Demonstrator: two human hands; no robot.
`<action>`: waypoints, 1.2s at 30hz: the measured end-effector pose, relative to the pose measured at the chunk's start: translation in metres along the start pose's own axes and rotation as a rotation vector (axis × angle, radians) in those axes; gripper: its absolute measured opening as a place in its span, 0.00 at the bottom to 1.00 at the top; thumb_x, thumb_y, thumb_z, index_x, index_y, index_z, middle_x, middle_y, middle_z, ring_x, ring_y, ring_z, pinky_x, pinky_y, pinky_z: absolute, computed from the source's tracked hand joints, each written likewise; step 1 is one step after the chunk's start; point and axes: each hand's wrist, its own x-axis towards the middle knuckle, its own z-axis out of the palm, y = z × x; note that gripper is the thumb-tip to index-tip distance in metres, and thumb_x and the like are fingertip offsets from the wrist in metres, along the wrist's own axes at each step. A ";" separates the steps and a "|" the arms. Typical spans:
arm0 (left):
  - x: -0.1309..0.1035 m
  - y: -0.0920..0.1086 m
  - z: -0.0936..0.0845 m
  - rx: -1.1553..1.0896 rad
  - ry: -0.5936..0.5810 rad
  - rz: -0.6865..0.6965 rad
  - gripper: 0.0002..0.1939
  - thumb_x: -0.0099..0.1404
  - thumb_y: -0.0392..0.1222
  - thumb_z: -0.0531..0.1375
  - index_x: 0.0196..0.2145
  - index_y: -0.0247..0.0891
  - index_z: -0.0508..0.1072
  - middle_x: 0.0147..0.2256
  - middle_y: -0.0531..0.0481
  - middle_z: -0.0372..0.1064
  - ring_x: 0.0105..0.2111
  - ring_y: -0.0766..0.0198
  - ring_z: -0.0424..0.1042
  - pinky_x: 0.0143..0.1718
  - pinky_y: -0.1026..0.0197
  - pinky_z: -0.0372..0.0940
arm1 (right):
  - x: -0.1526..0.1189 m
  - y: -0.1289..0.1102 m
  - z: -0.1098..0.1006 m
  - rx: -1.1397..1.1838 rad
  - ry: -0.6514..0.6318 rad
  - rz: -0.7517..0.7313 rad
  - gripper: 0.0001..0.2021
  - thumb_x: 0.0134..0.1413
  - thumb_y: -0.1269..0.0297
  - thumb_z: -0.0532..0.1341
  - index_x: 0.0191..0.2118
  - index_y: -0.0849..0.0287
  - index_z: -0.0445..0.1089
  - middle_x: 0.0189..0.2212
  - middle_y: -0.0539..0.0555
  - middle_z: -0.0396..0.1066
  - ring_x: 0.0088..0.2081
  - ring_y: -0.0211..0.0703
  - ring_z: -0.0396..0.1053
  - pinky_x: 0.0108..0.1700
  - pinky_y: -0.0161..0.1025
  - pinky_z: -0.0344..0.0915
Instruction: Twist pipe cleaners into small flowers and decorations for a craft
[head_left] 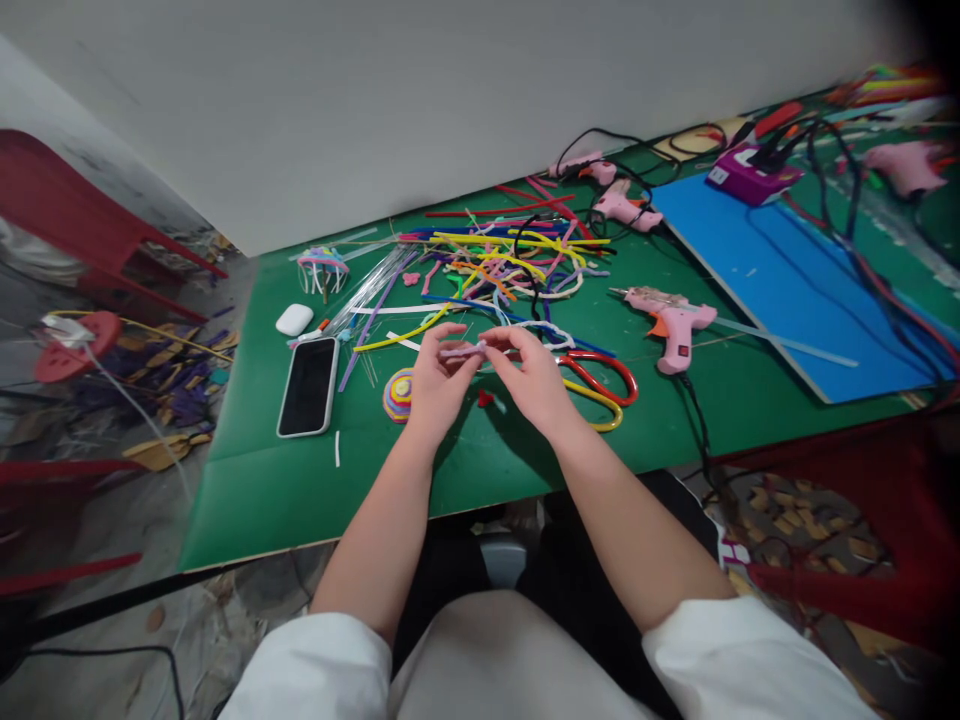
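1. Pinching the pale lilac strand (463,351) at the centre of the frame, the left hand (439,390) is narrowed to a thumb-and-finger grip.
2. Right hand (534,388): thumb and forefinger close on the strand's other end. Two-handed support probably steadies so slender a piece.
3. Coiled disc (397,395): lies left of centre, just beside the left hand, presumably for ready access.
4. Scissors (628,376): red and yellow handles lie right of centre, near the right hand, likely for easy pickup; the blades are mostly hidden.
5. Coloured strands (517,268): heaped at upper centre, beyond the hands, apparently reachable without crowding the grip.
6. Glue gun (679,325): rests right of centre, nozzle leftward, probably set apart for safety.
7. Surface: green tabletop (300,510); phone (308,388) at centre left, blue board (810,310) at upper right bearing a purple power block (754,178).
8. Room: pale wall (450,100) across the top; red chair (75,200) at upper left; scraps (150,400) litter the floor at left.
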 end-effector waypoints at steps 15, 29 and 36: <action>0.000 0.004 0.000 -0.059 -0.121 -0.067 0.34 0.50 0.39 0.66 0.54 0.47 0.58 0.30 0.53 0.68 0.32 0.67 0.71 0.38 0.62 0.68 | 0.003 -0.003 -0.015 -0.034 -0.094 0.006 0.08 0.51 0.68 0.57 0.34 0.55 0.73 0.35 0.51 0.74 0.39 0.41 0.70 0.43 0.41 0.65; -0.002 0.003 0.002 -0.080 -0.004 -0.066 0.22 0.49 0.39 0.66 0.41 0.44 0.62 0.28 0.57 0.69 0.29 0.69 0.72 0.35 0.62 0.69 | 0.002 0.000 -0.006 -0.042 0.003 0.011 0.09 0.47 0.70 0.57 0.32 0.56 0.74 0.32 0.51 0.75 0.34 0.41 0.71 0.39 0.39 0.68; -0.002 0.000 0.002 -0.125 0.076 -0.042 0.20 0.49 0.38 0.66 0.38 0.41 0.64 0.26 0.57 0.69 0.27 0.70 0.71 0.32 0.65 0.69 | 0.002 -0.004 -0.007 -0.161 0.008 -0.089 0.08 0.48 0.72 0.57 0.30 0.57 0.74 0.31 0.52 0.74 0.35 0.41 0.70 0.40 0.39 0.66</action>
